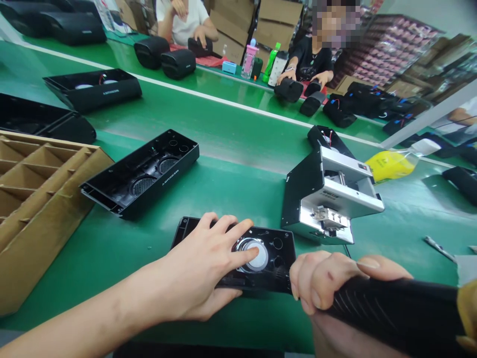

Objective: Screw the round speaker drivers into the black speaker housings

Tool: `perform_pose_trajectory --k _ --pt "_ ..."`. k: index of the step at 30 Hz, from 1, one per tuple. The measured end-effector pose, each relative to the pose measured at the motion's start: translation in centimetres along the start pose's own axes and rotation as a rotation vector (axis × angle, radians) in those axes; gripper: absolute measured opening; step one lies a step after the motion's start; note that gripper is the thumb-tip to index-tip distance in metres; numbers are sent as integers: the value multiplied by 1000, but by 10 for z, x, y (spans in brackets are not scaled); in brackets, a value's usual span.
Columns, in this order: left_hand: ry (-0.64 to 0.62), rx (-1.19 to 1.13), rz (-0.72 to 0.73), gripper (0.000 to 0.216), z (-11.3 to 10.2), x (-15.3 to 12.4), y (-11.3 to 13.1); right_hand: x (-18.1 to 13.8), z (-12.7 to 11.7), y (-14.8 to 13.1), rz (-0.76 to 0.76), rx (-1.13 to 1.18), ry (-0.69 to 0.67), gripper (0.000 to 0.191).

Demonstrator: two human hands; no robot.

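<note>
A black speaker housing (285,243) lies open side up on the green table, with a round speaker driver (258,259) inside it. My left hand (208,263) grips the housing across its width, thumb along the near side, one fingertip resting on the driver's pale centre. Around a thick black electric screwdriver (395,308) my right hand (335,281) is closed, just right of the housing. The tool's tip is hidden by my fingers. Behind and to the left sits another open speaker housing (179,171), showing two round grilles.
A silver and black bench machine (331,194) stands to the right, with a yellow-labelled bottle (395,164) behind it. At left is a divided cardboard box (48,223). More housings (97,92) lie beyond. Across the table, two people handle black speakers (288,89).
</note>
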State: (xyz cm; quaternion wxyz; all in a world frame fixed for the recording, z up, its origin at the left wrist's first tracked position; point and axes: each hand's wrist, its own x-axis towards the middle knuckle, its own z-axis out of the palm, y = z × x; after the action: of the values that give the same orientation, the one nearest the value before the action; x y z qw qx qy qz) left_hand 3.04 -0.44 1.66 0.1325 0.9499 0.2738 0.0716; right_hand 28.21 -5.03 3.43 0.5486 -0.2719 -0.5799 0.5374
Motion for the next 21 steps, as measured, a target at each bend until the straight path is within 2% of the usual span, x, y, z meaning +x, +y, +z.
perform_pose_trajectory --k 5,11,21 --pt "-11 22 6 56 -2 -1 2 0 -2 -1 119 33 79 56" --pt "-22 26 6 55 -3 0 2 -4 -5 -4 119 35 -51 61" --pt "11 10 8 56 -4 0 3 -2 -1 0 64 36 -6 55"
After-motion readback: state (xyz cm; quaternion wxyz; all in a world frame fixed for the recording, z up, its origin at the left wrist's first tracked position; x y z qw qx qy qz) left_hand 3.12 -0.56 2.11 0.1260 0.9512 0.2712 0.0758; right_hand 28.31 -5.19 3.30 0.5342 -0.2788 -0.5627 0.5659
